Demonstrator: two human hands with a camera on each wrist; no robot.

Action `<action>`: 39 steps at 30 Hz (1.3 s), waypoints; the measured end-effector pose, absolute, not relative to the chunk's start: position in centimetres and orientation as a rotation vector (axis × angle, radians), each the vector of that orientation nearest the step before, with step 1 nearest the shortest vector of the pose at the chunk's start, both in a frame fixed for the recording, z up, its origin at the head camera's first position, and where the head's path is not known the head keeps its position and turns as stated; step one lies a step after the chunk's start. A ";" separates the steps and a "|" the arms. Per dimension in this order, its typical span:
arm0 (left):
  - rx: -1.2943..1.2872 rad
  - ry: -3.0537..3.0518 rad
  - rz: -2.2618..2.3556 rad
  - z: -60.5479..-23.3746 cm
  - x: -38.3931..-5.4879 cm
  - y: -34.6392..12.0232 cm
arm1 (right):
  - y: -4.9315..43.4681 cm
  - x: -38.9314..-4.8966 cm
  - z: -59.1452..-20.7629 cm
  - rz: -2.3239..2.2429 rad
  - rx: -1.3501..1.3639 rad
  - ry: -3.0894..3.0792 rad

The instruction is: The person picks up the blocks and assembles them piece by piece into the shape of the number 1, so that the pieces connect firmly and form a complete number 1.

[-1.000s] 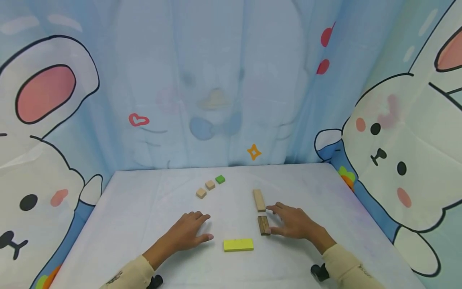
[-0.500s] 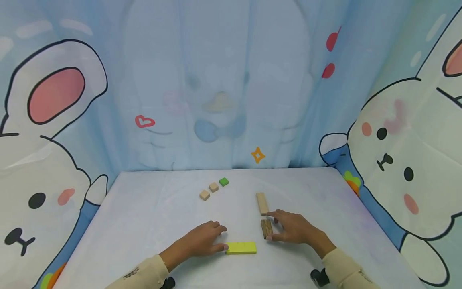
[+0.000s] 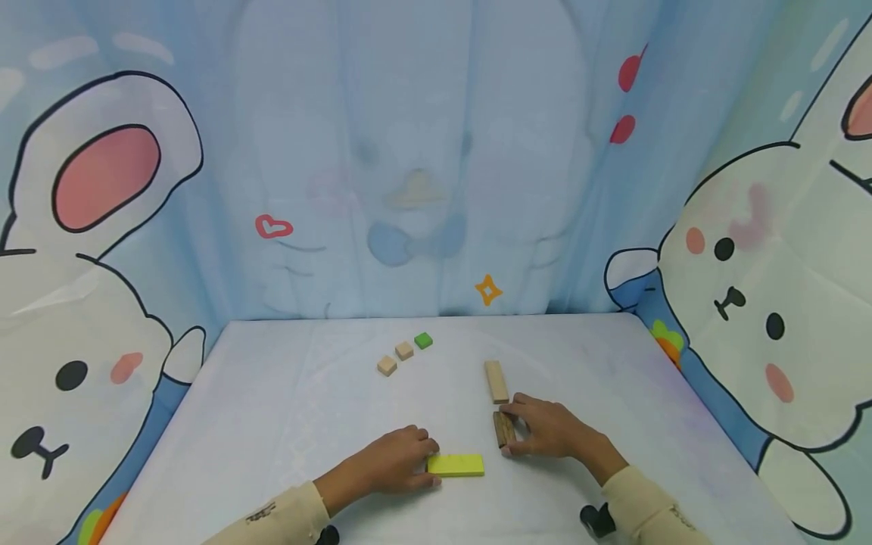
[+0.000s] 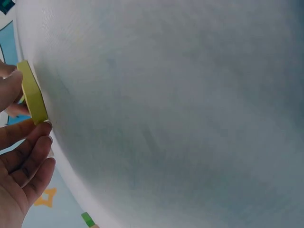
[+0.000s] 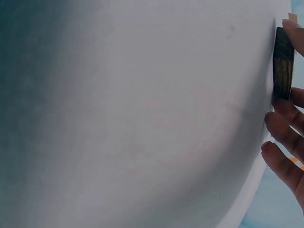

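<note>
My left hand (image 3: 402,460) is at the left end of a flat yellow block (image 3: 459,465), thumb on its near side and fingertips at its far side. The left wrist view shows this yellow block (image 4: 32,92) between thumb and fingers, the other fingers spread below. A dark brown wooden block (image 3: 502,430) is pinched lengthwise by my right hand (image 3: 552,429), index finger at the far end and thumb at the near end. In the right wrist view the dark grain of the wooden block (image 5: 283,64) shows between thumb and fingertips.
A pale wooden block (image 3: 496,381) lies just beyond the dark one. Farther back sit two small pale cubes (image 3: 387,366) and a small green block (image 3: 423,341), in a slanting row on the white-covered table (image 3: 293,393). A blue cartoon curtain (image 3: 422,151) hangs behind.
My left hand has moved right and closed on the end of the yellow block. My right fingers have drawn in from beside the pale block onto the ends of the dark one.
</note>
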State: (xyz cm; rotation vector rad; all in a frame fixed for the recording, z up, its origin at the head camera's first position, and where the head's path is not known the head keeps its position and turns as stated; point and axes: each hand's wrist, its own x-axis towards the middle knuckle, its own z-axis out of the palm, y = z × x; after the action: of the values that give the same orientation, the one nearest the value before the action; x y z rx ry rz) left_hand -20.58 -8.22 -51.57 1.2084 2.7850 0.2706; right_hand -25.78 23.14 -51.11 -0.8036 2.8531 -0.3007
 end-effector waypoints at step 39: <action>1.292 2.833 0.120 -51.3 -20.6 -8.0 | 23.4 -26.7 -51.2 -0.559 -0.739 2.718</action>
State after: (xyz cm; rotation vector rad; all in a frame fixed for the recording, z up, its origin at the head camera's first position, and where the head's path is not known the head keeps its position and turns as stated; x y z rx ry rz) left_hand -20.61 -8.05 -51.27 1.2917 2.8328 0.1204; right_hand -26.73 23.40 -51.24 -0.7394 2.7180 -0.5592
